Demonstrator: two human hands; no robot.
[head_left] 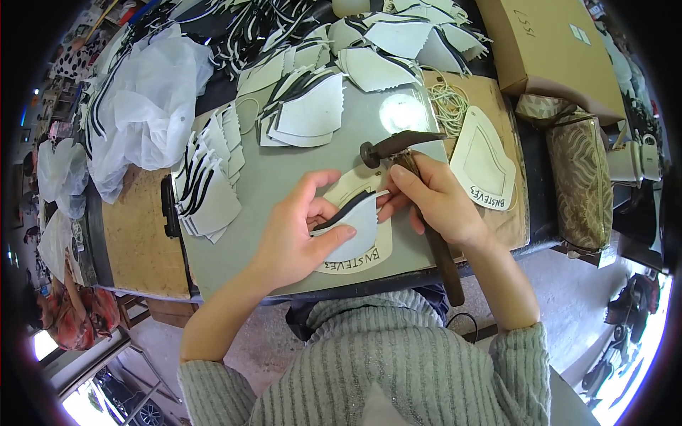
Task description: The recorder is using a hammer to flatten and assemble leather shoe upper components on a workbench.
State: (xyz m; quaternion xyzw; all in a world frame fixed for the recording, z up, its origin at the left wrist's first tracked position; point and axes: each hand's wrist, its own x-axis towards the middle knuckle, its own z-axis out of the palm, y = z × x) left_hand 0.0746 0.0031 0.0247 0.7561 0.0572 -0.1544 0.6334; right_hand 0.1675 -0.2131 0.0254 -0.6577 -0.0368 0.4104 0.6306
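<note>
My left hand [291,231] pinches a white shoe-upper piece [361,233] with a black folded edge, thumb on top and fingers behind. In my right hand [447,202] is a hammer [442,259], its dark metal head pointing away from me and its wooden handle slanting toward my lap. The right thumb and fingertips also come up to the piece's upper right tip; whether they grip it I cannot tell. Under the piece lies a cream template [384,238] with lettering, partly hidden, on a grey board [238,259]. A second cream template [474,145] lies right of the hammer.
Stacks of white, black-edged pieces lie left [213,202] and beyond my hands [309,110]. A coil of thin cord [447,99] sits beside the second template. At right stand a cardboard box [558,60] and patterned pouch [581,181]; at left, a translucent plastic bag [153,92].
</note>
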